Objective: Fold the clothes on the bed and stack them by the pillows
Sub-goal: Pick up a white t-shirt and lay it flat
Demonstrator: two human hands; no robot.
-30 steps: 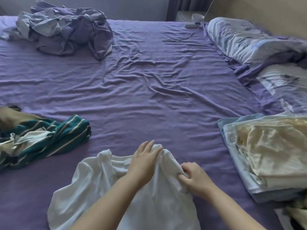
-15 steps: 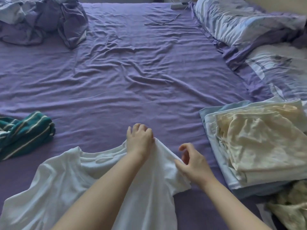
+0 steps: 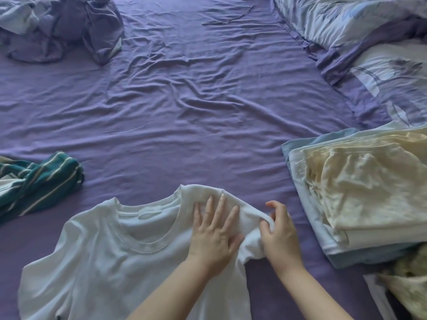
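A white T-shirt (image 3: 111,255) lies spread on the purple bed sheet (image 3: 184,112), collar toward the far side. My left hand (image 3: 213,234) presses flat on its right shoulder, fingers apart. My right hand (image 3: 278,234) pinches the edge of the right sleeve just beside it. A stack of folded clothes (image 3: 360,192), cream on top of pale blue, sits at the right, below the patterned pillows (image 3: 369,42). A green striped garment (image 3: 39,181) lies crumpled at the left edge.
A rumpled purple-and-grey duvet (image 3: 57,26) is heaped at the far left. A thin cable (image 3: 228,18) lies near the bed's far edge. More cream fabric (image 3: 406,287) shows at the bottom right corner.
The shirt now lies flatter and more spread. My left hand has let go of the bunched shoulder and lies flat on it. My right hand, open a moment ago, has pinched the sleeve.
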